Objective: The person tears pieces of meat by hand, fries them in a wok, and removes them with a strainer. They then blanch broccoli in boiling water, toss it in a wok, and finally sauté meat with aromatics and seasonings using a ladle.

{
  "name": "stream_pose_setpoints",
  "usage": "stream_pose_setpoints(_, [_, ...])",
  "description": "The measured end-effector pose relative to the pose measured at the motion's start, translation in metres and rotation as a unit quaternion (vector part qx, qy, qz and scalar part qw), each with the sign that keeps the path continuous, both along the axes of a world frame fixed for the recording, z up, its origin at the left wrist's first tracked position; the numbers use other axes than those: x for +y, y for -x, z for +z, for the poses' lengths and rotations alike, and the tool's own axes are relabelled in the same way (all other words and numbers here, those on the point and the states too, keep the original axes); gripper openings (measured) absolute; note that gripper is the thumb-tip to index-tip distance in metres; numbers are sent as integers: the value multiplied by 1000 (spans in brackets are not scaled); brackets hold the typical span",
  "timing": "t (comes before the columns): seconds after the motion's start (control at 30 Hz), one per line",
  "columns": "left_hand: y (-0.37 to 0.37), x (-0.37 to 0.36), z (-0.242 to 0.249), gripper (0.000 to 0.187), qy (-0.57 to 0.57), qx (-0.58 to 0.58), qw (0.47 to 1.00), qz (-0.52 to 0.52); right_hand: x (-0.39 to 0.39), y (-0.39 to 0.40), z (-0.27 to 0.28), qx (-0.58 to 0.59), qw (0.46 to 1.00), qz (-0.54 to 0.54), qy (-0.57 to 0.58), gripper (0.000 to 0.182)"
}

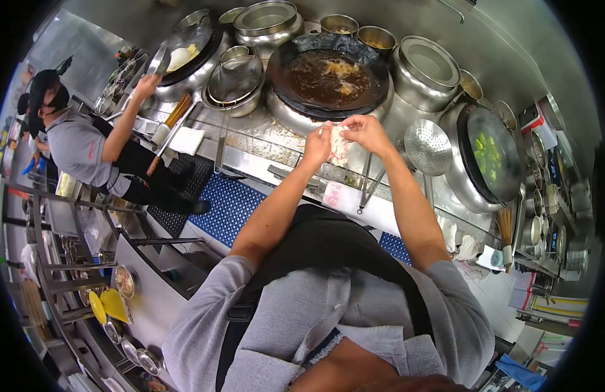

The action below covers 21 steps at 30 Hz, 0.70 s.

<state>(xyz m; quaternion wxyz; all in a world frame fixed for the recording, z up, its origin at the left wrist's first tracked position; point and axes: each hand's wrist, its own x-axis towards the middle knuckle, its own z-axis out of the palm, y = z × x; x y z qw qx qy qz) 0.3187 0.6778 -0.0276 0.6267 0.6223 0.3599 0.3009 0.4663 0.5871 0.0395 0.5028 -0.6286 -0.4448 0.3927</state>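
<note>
Left hand: the left hand (317, 145) was raised in front of the chest, fingers curled onto the left side of a pale lump of battered food (339, 146) — grip clamped on it.
Right hand: the right hand (364, 132) met the left, its fingers pinching the top and right side of the same lump; grip likewise closed on the food.
Food: the lump was held between both hands, in the air just before the near rim of the big wok, above the steel worktop (263, 153).
Wok: the wok (328, 77) held dark oil with several pale pieces floating toward its middle.
Right of the hands: a perforated skimmer (428, 147) lay with its bowl near the right forearm; beyond it a second wok (490, 155) held water with green vegetables.
Behind the wok: steel pots (425, 70) and small tins stood along the back wall — contents of most too small to tell.
Below the hands: tongs (371, 184) rested over the worktop's front edge, next to a pinkish cloth (340, 195).
Floor: a blue mat (229, 206) lay along the range.
Co-worker: another person (86, 147) in a grey shirt and dark cap stood well to the left, one hand (145, 85) reaching to a third wok (188, 55) with something pale yellow in it.
</note>
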Motion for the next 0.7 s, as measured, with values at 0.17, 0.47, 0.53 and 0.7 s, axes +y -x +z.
stream_pose_setpoints(0.17, [2,7,-6,37,9,-15,999,31,-3,-1,-19,-16,999,-41,-12,22])
stream_pose_setpoints(0.47, [13,14,-7,27,50,-102,992,-50,-7,2,-8,-31,999,-2,39,16])
stream_pose_setpoints(0.53, [17,14,-2,29,86,-96,988,-84,-8,2,-7,5,999,3,38,15])
stream_pose_setpoints(0.7, [24,5,13,24,167,-159,962,-146,-4,4,-9,67,997,23,27,14])
